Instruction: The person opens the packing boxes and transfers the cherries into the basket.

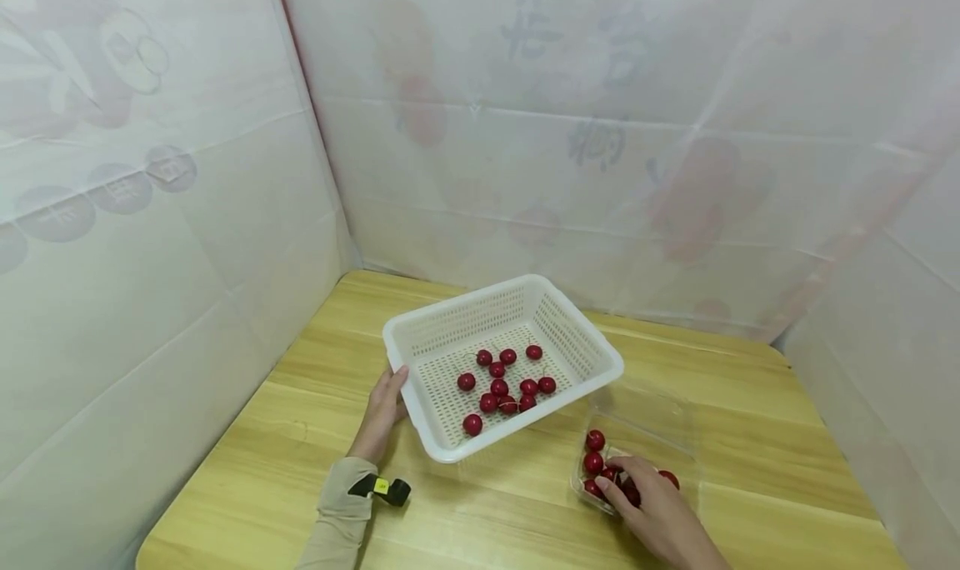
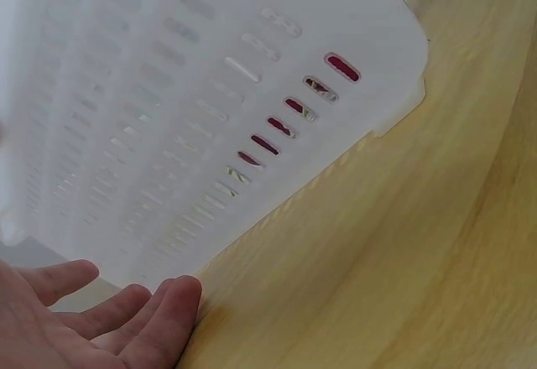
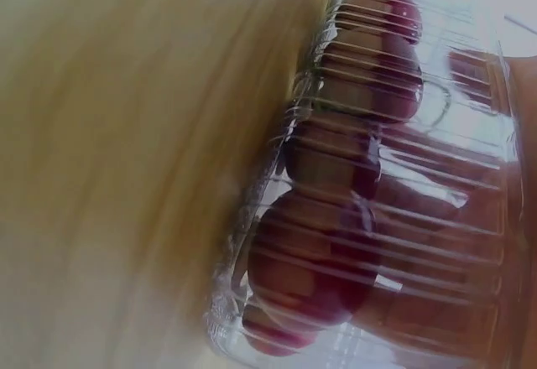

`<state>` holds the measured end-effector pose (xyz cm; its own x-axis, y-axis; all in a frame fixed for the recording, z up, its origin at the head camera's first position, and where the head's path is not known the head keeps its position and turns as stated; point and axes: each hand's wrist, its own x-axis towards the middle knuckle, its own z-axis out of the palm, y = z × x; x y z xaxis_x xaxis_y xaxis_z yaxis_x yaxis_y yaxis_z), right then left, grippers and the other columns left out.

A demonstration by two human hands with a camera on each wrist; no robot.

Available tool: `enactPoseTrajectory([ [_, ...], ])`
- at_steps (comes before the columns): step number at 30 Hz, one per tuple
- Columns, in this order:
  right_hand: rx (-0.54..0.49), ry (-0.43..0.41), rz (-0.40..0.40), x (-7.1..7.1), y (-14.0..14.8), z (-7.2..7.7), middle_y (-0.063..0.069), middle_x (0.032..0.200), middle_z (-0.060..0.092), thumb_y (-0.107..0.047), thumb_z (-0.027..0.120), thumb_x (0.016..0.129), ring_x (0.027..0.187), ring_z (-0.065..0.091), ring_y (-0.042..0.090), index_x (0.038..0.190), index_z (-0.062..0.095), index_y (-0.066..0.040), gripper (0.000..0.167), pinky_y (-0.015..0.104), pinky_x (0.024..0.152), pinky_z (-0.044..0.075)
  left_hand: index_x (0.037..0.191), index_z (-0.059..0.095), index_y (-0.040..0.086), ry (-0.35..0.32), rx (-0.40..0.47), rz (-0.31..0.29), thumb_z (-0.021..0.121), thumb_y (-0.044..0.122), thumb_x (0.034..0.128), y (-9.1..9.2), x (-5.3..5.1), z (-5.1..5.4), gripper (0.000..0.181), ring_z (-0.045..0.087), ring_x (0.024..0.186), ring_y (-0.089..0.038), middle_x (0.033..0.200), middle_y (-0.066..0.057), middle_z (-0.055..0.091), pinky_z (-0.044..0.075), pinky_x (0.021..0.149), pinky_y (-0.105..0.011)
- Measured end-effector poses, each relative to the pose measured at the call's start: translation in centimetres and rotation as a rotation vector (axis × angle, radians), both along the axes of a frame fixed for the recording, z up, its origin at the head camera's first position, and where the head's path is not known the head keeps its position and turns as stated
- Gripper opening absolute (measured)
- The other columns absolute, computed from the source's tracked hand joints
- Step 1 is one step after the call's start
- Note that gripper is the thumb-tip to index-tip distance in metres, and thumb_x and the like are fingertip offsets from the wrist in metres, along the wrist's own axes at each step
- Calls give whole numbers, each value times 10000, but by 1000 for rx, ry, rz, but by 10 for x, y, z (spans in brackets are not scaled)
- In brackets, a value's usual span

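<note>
A white perforated plastic basket (image 1: 435,316) has several red cherries (image 1: 498,387) spread over its floor. My left hand (image 1: 382,412) holds the basket by its left side, the thumb at the rim; in the left wrist view its fingers (image 2: 172,310) lie along the bottom edge of the basket wall (image 2: 277,151). To the right stands a clear plastic box (image 1: 581,478) with more cherries (image 1: 593,462). My right hand (image 1: 660,512) reaches into that box, thumb and fingers among the cherries. Seen through the ribbed box wall, cherries (image 3: 315,260) partly cover the fingers, so their grip is hidden.
The wooden table (image 1: 255,445) carries the basket and the box. The box's clear lid (image 1: 648,412) lies folded back behind it. Printed white sheets (image 1: 525,178) hang close around the table at the back and sides. A black strap with a camera (image 1: 382,488) sits on the left wrist.
</note>
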<state>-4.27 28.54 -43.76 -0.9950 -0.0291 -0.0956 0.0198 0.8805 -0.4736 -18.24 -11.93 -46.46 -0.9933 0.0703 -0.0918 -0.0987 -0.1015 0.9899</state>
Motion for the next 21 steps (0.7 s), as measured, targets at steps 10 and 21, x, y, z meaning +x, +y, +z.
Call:
enactPoseTrajectory([
  [10, 0, 29, 1, 3, -3, -1, 106, 1353, 688, -682, 621, 930, 1255, 655, 347, 1309, 651, -121, 678, 563, 1026, 565, 1609, 317, 77, -20, -1, 19, 421, 514, 1093, 1, -2, 1, 684, 584, 1332, -433, 1490, -276, 530, 624, 970, -369],
  [21, -165, 127, 91, 3, -1, -2, -146, 1057, 709, -456, 697, 967, 969, 630, -1, 1114, 704, -270, 237, 227, 805, 593, 1610, 321, 97, -7, -17, 12, 405, 517, 1096, 1, 0, 2, 669, 596, 1315, -413, 1476, -266, 539, 623, 968, -371],
])
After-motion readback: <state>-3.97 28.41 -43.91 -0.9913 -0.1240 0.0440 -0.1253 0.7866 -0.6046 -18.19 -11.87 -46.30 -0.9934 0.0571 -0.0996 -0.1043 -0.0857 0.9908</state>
